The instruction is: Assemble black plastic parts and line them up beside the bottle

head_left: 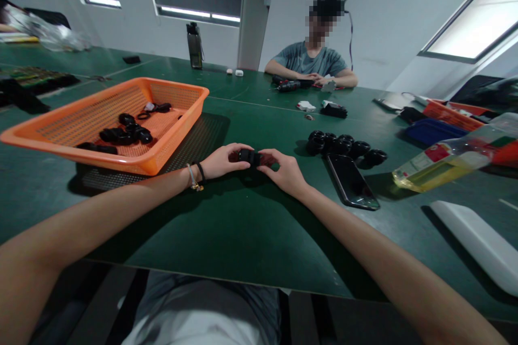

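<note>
Between my two hands, low over the green table, is a small black cylindrical part. My left hand grips its left side, thumb in front and fingers behind. From the right, the thumb and fingers of my right hand close on its other end. Whether it is one piece or two cannot be made out. Several similar black round parts stand in a group to the right of my hands. An orange perforated basket on the left holds more black parts.
A smartphone lies right of my hands, with a bottle of yellow liquid and a white case beyond it. Across the table sits a person near a black tool. A dark water bottle stands at the back.
</note>
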A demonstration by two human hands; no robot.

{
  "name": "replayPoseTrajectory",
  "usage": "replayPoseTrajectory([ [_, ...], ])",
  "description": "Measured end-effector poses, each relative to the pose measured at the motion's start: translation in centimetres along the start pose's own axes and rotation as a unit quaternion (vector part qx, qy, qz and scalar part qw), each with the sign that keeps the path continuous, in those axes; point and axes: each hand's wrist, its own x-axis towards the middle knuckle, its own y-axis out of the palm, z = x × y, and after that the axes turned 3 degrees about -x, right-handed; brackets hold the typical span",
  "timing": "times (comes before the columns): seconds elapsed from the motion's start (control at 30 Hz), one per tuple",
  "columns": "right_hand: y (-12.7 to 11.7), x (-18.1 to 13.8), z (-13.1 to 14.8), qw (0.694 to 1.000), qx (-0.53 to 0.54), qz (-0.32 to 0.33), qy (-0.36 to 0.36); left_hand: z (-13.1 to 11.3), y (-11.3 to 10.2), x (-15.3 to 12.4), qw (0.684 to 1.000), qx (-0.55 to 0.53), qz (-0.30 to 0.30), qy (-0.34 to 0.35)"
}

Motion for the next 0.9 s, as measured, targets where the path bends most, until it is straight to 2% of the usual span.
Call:
replayPoseTrajectory([
  [0.9, -0.06, 0.11, 0.10, 1.000, -0.012, 0.006, 0.004, 0.09, 0.05, 0.04, 1.000, -0.002, -0.003, -0.001],
])
